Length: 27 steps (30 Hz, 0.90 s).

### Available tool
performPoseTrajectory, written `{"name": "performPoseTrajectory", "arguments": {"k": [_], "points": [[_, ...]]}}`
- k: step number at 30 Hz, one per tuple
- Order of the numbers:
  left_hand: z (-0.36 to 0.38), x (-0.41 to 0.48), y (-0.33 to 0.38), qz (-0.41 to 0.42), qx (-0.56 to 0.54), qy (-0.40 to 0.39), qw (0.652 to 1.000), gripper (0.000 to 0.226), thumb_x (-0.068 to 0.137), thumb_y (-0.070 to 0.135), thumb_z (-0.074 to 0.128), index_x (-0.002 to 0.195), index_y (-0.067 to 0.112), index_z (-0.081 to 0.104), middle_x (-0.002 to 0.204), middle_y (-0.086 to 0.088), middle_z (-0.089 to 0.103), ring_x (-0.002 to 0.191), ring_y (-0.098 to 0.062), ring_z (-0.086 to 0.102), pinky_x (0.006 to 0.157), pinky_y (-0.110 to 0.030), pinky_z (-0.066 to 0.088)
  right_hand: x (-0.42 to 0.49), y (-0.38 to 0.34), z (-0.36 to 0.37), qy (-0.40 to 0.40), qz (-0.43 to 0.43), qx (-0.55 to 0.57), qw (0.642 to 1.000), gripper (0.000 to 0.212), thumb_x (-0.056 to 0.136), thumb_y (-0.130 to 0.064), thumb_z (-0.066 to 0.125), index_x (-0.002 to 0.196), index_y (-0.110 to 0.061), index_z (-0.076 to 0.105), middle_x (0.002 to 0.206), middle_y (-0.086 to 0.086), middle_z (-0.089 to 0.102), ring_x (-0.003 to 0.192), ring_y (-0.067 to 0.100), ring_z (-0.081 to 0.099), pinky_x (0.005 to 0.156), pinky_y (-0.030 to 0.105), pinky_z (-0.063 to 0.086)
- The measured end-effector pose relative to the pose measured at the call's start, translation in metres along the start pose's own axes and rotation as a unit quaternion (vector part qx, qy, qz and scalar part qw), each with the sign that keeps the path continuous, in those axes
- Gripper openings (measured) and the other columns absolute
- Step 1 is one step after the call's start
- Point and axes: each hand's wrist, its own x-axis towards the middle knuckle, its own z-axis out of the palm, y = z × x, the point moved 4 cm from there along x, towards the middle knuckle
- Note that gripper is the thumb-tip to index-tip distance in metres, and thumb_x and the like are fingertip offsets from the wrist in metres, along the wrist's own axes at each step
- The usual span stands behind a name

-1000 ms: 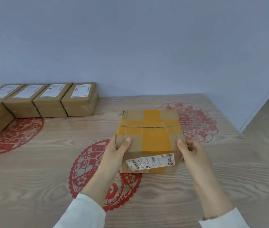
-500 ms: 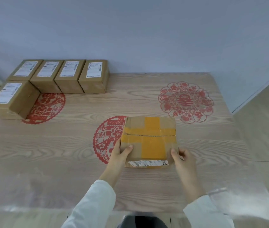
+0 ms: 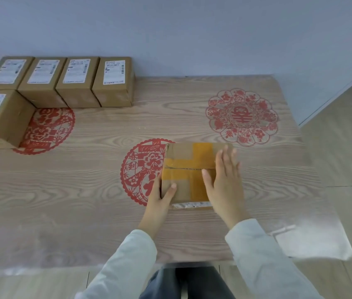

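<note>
A brown cardboard box [image 3: 183,156] with a cross of yellow tape stands on the wooden table [image 3: 84,190], its white label strip on the near side. My left hand [image 3: 160,199] holds the box's near left corner, thumb on top. My right hand [image 3: 224,180] lies flat over the right part of the box's top, fingers straight and spread.
Several labelled cardboard boxes stand in a row at the back left [image 3: 78,83], with one more box [image 3: 0,119] in front at the far left. Red paper-cut patterns [image 3: 242,117] mark the table. The table's right edge drops to the floor [image 3: 347,147].
My right hand has left the box's near right side and moved onto its top with fingers straightened. The box now sits on the table, and my view has tilted down.
</note>
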Motion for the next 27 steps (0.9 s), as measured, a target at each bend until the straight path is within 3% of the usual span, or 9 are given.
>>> {"name": "performPoseTrajectory", "arguments": {"k": [2, 4, 6, 9, 14, 17, 22, 27], "points": [[0.002, 0.000, -0.001, 0.007, 0.003, 0.003, 1.000, 0.052, 0.088, 0.036, 0.055, 0.137, 0.029, 0.041, 0.122, 0.014, 0.060, 0.107, 0.004, 0.058, 0.087, -0.016, 0.049, 0.013, -0.010, 0.012, 0.003, -0.063, -0.056, 0.996, 0.084, 0.091, -0.061, -0.006, 0.150, -0.003, 0.011, 0.156, 0.007, -0.003, 0.144, 0.021, -0.010, 0.117, 0.033, -0.010], [0.002, 0.002, -0.004, 0.011, -0.003, 0.011, 1.000, 0.045, 0.089, 0.032, 0.054, 0.133, 0.031, 0.043, 0.117, 0.018, 0.060, 0.101, 0.009, 0.059, 0.079, -0.010, 0.048, 0.024, -0.017, 0.021, -0.003, -0.093, -0.085, 0.992, 0.080, 0.096, -0.055, -0.003, 0.146, 0.001, 0.025, 0.156, 0.013, 0.015, 0.145, 0.025, 0.009, 0.117, 0.035, -0.002], [0.002, 0.003, -0.007, 0.008, -0.010, 0.018, 1.000, 0.041, 0.090, 0.029, 0.054, 0.130, 0.033, 0.043, 0.116, 0.017, 0.060, 0.101, 0.007, 0.060, 0.076, -0.010, 0.049, 0.029, -0.016, 0.026, -0.005, -0.104, -0.103, 0.989, 0.072, 0.099, -0.050, 0.007, 0.144, 0.002, 0.030, 0.155, 0.016, 0.023, 0.144, 0.026, 0.018, 0.117, 0.037, 0.001], [0.004, 0.005, -0.011, 0.001, -0.018, 0.026, 0.999, 0.050, 0.083, 0.036, 0.056, 0.131, 0.033, 0.042, 0.120, 0.012, 0.060, 0.101, 0.004, 0.061, 0.078, -0.014, 0.051, 0.031, -0.013, 0.033, 0.005, -0.121, -0.103, 0.987, 0.066, 0.098, -0.044, 0.020, 0.146, 0.000, 0.028, 0.156, 0.015, 0.021, 0.145, 0.025, 0.018, 0.117, 0.038, 0.005], [0.005, 0.007, -0.017, -0.014, -0.035, 0.049, 0.998, 0.035, 0.090, 0.025, 0.054, 0.120, 0.040, 0.043, 0.117, 0.015, 0.059, 0.098, 0.007, 0.061, 0.075, -0.014, 0.052, 0.033, -0.012, 0.037, 0.021, -0.123, -0.095, 0.988, 0.064, 0.097, -0.040, 0.024, 0.146, 0.001, 0.029, 0.155, 0.016, 0.023, 0.144, 0.027, 0.021, 0.115, 0.041, 0.014], [0.006, 0.006, -0.015, -0.016, -0.038, 0.047, 0.998, 0.033, 0.089, 0.025, 0.054, 0.117, 0.040, 0.044, 0.115, 0.016, 0.058, 0.096, 0.009, 0.061, 0.073, -0.013, 0.052, 0.033, -0.013, 0.036, 0.029, -0.126, -0.089, 0.988, 0.064, 0.097, -0.041, 0.024, 0.145, 0.001, 0.030, 0.155, 0.016, 0.025, 0.143, 0.027, 0.023, 0.115, 0.041, 0.015], [0.007, 0.007, -0.018, -0.018, -0.045, 0.047, 0.998, 0.036, 0.084, 0.030, 0.055, 0.117, 0.039, 0.045, 0.117, 0.014, 0.059, 0.104, -0.001, 0.060, 0.078, -0.019, 0.053, 0.031, -0.012, 0.039, 0.018, -0.123, -0.091, 0.988, 0.064, 0.097, -0.040, 0.024, 0.147, 0.000, 0.026, 0.156, 0.015, 0.020, 0.145, 0.026, 0.018, 0.115, 0.042, 0.014], [0.005, 0.004, -0.012, -0.001, -0.021, 0.031, 0.999, 0.038, 0.085, 0.027, 0.061, 0.118, 0.037, 0.044, 0.118, 0.009, 0.060, 0.096, 0.005, 0.062, 0.073, -0.013, 0.051, 0.032, -0.014, 0.030, -0.015, -0.118, -0.060, 0.991, 0.068, 0.096, -0.046, 0.020, 0.147, -0.002, 0.027, 0.157, 0.012, 0.018, 0.146, 0.023, 0.015, 0.118, 0.041, 0.014]]}}
